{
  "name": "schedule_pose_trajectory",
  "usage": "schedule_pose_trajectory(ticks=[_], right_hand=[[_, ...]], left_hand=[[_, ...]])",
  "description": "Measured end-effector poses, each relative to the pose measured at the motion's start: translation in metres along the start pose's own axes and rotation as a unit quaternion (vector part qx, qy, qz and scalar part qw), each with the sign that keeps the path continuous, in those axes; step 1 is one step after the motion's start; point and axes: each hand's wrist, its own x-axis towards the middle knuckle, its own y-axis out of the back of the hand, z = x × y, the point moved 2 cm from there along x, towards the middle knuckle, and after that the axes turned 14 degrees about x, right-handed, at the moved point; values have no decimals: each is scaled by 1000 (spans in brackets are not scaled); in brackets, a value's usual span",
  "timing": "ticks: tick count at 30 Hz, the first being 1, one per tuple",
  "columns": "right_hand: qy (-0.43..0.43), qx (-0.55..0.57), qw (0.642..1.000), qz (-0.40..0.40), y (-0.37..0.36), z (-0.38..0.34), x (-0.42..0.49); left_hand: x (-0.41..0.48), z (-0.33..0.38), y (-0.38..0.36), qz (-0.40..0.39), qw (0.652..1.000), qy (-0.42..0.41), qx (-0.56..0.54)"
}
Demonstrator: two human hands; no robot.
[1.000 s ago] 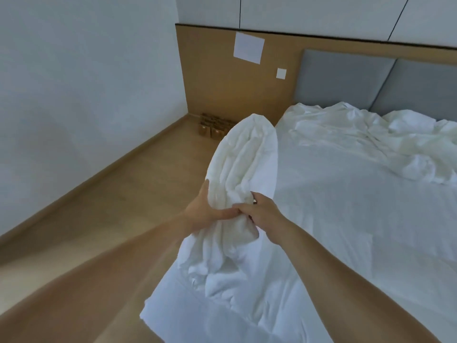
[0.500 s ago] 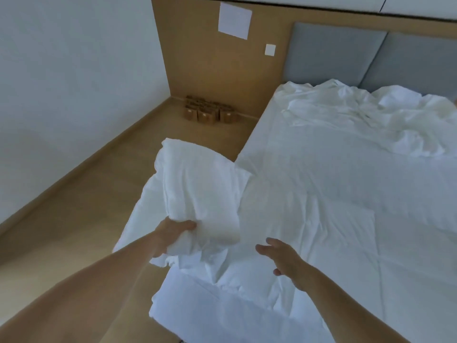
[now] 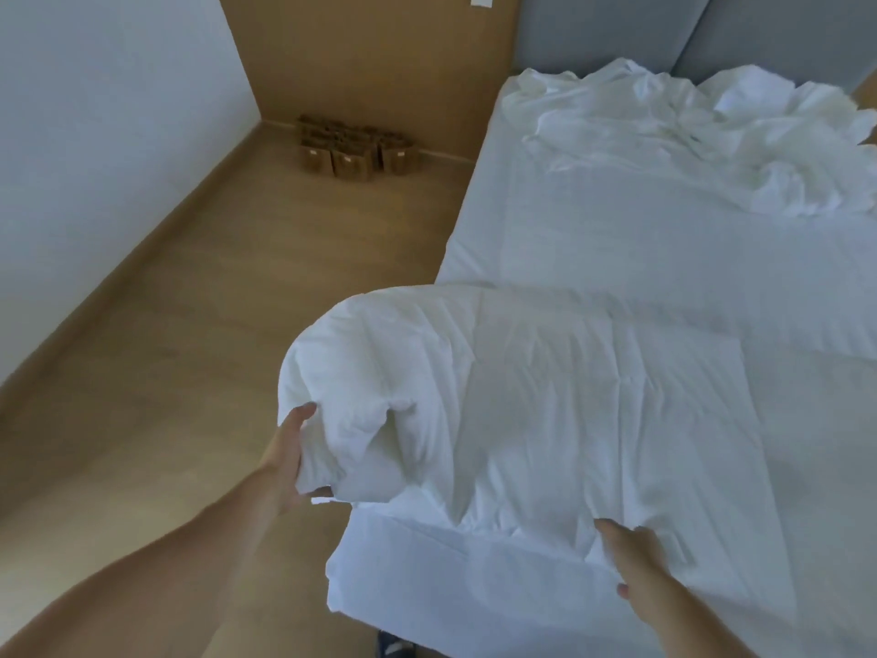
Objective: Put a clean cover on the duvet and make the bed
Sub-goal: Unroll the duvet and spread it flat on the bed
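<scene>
A white covered duvet lies across the near part of the bed, its left corner bulging past the bed's edge. My left hand grips that bunched corner, thumb on the outside and fingers curled underneath. My right hand lies on the duvet's near edge; its fingertips are buried in the fabric, so its grip is unclear. A second crumpled heap of white bedding lies at the head of the bed.
The wooden floor runs along the bed's left side to a white wall. Several small brown paper bags stand in the far corner. A grey padded headboard backs the bed. A dark shoe tip shows below the bed's near corner.
The raised duvet corner came down from between both hands. My right hand let go and moved right onto the near edge. My left hand kept the corner and pulled it out to the left.
</scene>
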Motion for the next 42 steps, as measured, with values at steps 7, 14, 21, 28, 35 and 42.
schedule_pose_trajectory(ticks=[7, 14, 21, 28, 35, 42], right_hand=[[-81, 142, 985, 53, 15, 11, 17], [-208, 371, 902, 70, 35, 29, 33], [-169, 451, 876, -22, 58, 24, 54], [-147, 406, 902, -31, 73, -24, 82], [-183, 396, 900, 23, 52, 46, 107], [-152, 442, 884, -13, 42, 60, 108]], left_hand=[[11, 41, -44, 23, 993, -33, 112], [-9, 77, -106, 90, 988, -88, 86], [-42, 121, -111, 164, 978, -124, 31], [-27, 136, -127, 129, 982, -133, 42], [42, 59, -133, 156, 981, -26, 115], [27, 17, -105, 220, 975, -22, 5]])
